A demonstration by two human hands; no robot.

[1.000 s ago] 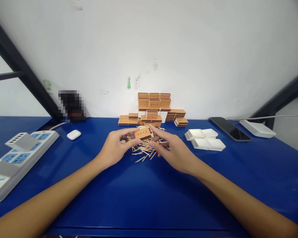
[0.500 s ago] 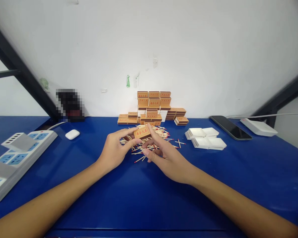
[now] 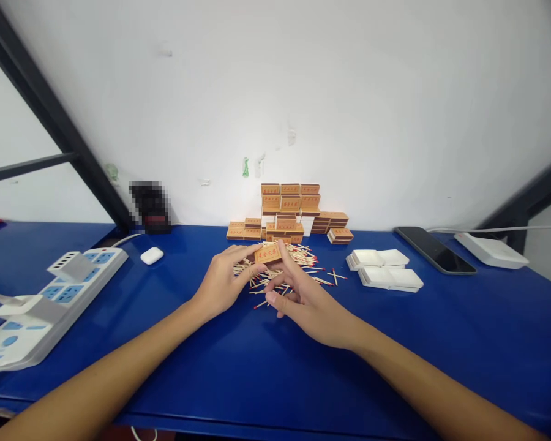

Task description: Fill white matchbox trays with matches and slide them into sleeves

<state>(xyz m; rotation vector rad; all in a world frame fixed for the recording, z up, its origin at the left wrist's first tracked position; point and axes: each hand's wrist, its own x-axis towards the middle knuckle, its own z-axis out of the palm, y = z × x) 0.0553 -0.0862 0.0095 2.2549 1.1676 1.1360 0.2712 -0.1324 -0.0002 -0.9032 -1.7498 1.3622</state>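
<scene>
An orange matchbox (image 3: 268, 253) with red characters is held tilted above a loose pile of matches (image 3: 303, 256). My left hand (image 3: 220, 278) grips it at its left side, thumb along the near edge and fingers behind. Against its right end rests the index finger of my right hand (image 3: 310, 303); the other fingers are curled below, with the thumb apart from the box. Whether the curled fingers hold any matches is hidden. Red-tipped matches lie beneath and around both hands, partly covered by them.
Behind the pile, stacked matchboxes (image 3: 290, 202) stand by the wall. To the right lie white matchbox trays (image 3: 390, 278), a phone (image 3: 434, 250) and a white flat box (image 3: 491, 251). At left are a power strip (image 3: 68, 291) and a white earbud case (image 3: 152, 255).
The view has shifted, so the whole scene sits slightly lower and more to the right. Both hands keep the matchbox between them, its printed face tilted a little differently.
</scene>
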